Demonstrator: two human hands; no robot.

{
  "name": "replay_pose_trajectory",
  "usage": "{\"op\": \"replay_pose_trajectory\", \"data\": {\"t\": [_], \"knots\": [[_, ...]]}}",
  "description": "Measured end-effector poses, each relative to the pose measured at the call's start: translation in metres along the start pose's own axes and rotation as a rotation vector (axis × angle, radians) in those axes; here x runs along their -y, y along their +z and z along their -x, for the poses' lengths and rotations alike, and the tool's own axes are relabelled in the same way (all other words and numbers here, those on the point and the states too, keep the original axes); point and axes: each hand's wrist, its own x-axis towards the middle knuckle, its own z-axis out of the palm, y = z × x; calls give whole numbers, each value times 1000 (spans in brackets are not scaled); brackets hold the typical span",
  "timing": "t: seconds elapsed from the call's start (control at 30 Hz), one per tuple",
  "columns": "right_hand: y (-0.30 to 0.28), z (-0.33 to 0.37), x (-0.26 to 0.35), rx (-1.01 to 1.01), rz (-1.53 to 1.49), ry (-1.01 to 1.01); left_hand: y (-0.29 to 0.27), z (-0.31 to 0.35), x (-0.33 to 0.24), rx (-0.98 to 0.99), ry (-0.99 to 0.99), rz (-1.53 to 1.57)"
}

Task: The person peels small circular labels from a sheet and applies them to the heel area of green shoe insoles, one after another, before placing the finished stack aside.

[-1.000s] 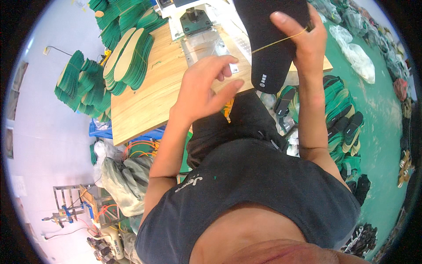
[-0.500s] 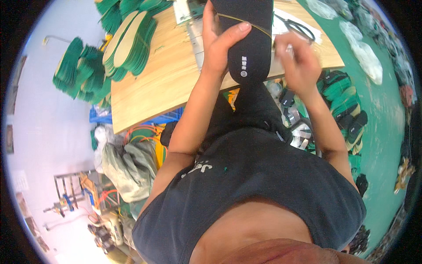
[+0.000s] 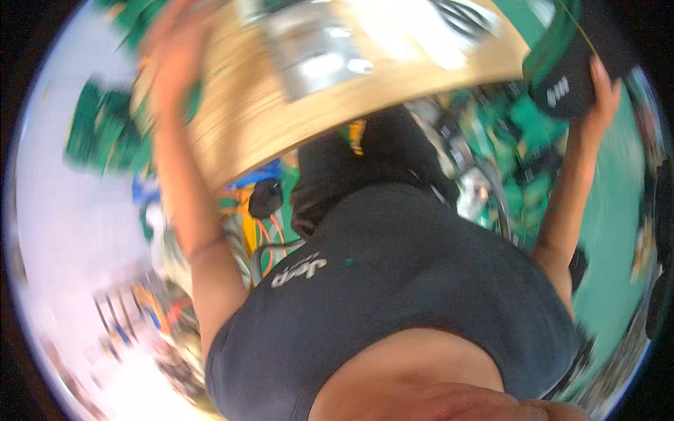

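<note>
My right hand (image 3: 602, 102) is closed on a bundle of black shoe insoles (image 3: 565, 74) with green showing along one side. The bundle is held off the table's right end, over the floor, and a thin yellowish band runs across it. My left hand (image 3: 174, 52) reaches over the table's far left corner, by the green insole stacks (image 3: 105, 130). Motion smears its fingers, so whether it touches or grips an insole there cannot be made out.
On the wooden table (image 3: 239, 91) lie a shiny metal plate (image 3: 316, 52), white paper (image 3: 400, 31) and black-handled scissors (image 3: 462, 17). Green and black insole piles (image 3: 526, 133) sit on the floor to the right. Part of a dark curved tube (image 3: 495, 186) shows beside my legs.
The insole bundle has passed from my left hand to my right and moved right, off the table. My left hand has swung to the far left. The view has shifted and blurred.
</note>
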Motion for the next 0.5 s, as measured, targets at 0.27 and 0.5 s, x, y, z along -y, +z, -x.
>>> {"op": "replay_pose_trajectory", "data": {"t": [0.27,0.5], "knots": [[-147,-63,-46,-107,414,464,-107,47,216,128,-560,-769],[-224,-89,-93,-130,915,268,-127,49,231,243,-728,-377]]}}
